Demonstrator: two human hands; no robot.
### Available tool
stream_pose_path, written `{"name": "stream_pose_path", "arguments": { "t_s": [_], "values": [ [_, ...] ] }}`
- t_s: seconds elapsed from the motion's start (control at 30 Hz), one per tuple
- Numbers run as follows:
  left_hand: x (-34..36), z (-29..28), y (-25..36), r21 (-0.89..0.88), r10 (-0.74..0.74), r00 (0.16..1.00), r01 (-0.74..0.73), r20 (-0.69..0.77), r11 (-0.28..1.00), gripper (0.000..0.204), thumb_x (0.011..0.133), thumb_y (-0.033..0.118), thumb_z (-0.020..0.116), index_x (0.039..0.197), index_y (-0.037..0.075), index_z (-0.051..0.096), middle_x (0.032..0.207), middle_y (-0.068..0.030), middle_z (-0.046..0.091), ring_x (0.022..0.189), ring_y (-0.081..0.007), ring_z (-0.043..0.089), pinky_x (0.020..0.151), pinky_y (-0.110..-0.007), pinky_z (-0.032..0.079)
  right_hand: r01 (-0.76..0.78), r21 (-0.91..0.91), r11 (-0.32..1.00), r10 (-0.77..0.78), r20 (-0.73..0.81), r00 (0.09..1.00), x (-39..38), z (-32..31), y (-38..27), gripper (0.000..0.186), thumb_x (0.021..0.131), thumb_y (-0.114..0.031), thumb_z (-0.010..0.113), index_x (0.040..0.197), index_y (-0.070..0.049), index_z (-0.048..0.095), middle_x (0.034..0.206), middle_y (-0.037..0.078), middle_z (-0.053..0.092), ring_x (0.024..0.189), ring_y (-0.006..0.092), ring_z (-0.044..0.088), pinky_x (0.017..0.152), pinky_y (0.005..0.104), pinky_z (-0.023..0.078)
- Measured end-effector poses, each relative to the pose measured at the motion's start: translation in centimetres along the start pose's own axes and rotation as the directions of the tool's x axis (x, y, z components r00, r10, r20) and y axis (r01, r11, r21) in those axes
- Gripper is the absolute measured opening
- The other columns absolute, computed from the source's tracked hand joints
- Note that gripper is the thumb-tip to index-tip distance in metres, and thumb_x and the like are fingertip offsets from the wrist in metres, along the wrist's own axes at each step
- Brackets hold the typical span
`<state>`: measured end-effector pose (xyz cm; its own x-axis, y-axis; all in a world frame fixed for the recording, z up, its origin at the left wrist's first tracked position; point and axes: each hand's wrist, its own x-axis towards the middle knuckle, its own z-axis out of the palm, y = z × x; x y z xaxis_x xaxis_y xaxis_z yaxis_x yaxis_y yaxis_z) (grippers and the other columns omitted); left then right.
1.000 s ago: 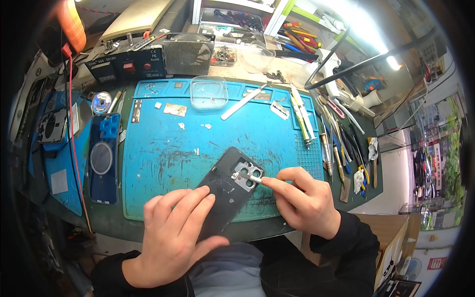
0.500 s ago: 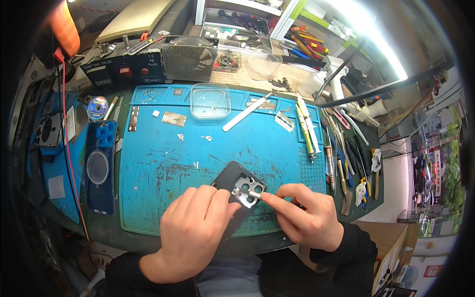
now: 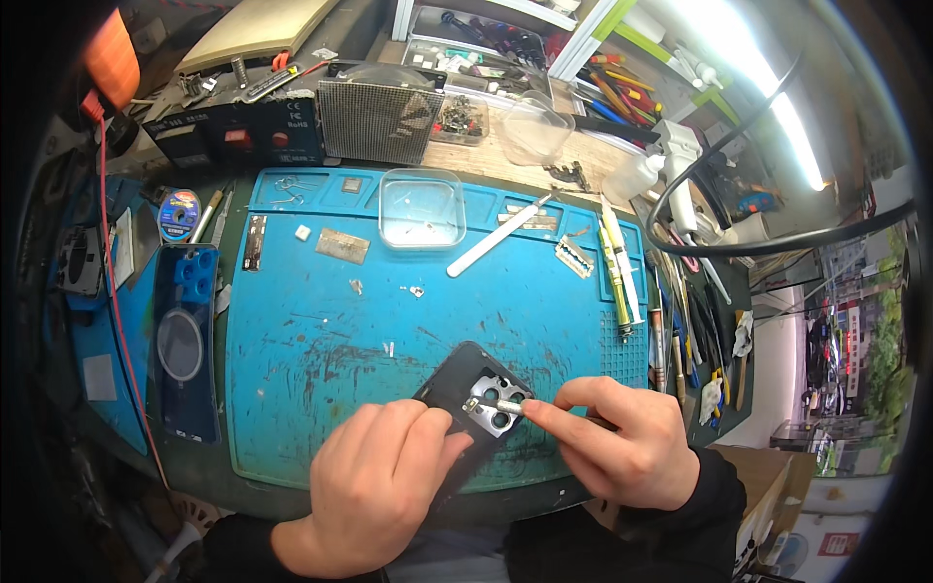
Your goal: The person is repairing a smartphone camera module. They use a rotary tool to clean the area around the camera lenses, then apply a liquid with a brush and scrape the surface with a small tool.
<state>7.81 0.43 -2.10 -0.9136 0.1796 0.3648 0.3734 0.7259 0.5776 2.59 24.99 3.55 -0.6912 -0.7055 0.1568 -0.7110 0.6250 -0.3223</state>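
Pinches a slim silver tool (image 3: 509,407) by one end in the right hand (image 3: 627,442), with the index fingertip closed down on the metal; aims the tool toward 9 o'clock, across the silvery camera plate (image 3: 486,424) of a dark phone housing (image 3: 455,377). Curls the left hand (image 3: 384,476) over the lower part of the housing, with fingers bent in and thumb laid alongside; cannot tell a firm hold on the edge from a plain press, nor make out anything inside the curl. Has the housing near 5 o'clock on the blue mat (image 3: 321,389), slanted with the camera end toward 1 o'clock and the lower end hidden behind the left hand; cannot tell flat contact with the mat from a slight lift. Counting from the housing, shows a white-handled knife (image 3: 496,240) at 12 o'clock, a clear square tray (image 3: 421,243) at 11, a razor blade (image 3: 575,257) at 1, two syringe-like tubes (image 3: 617,277) between 1 and 2, and a thin metal plate (image 3: 342,247) between 10 and 11, near a small white cube (image 3: 303,233). Shows also, off the mat toward 9 o'clock, a dark phone case (image 3: 187,408), with a spool (image 3: 179,214) near its 12 o'clock end, and a white bottle (image 3: 634,179) well apart at 1.
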Motion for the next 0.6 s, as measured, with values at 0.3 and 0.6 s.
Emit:
{"name": "stream_pose_path", "arguments": {
  "t_s": [0.3,0.6],
  "values": [
    [0.3,-0.3,0.4,-0.034,-0.034,0.999,0.034,-0.006,0.999,0.037,0.077,0.008,0.093,0.102,0.002,0.068,0.094,-0.0121,0.069,0.079,-0.0319,0.066,0.066,-0.041,0.053,0.036,0.096,0.995,-0.041,0.057,0.998,1.1,-0.2,2.7,0.044,0.080,0.001,0.080,0.122,-0.014,0.083,0.101,0.001,0.069,0.067,0.0154,0.066,0.057,0.0324,0.054],
    [0.1,-0.2,0.2,-0.054,-0.037,0.999,0.037,-0.008,0.998,0.040,0.076,0.008,0.094,0.103,0.002,0.065,0.093,-0.0125,0.069,0.078,-0.0316,0.066,0.064,-0.041,0.052,0.087,0.122,0.989,-0.100,0.100,0.990,1.6,-0.3,3.5,0.049,0.077,0.001,0.077,0.123,-0.014,0.082,0.102,0.002,0.070,0.074,0.0188,0.070,0.061,0.0338,0.057]
  ]
}}
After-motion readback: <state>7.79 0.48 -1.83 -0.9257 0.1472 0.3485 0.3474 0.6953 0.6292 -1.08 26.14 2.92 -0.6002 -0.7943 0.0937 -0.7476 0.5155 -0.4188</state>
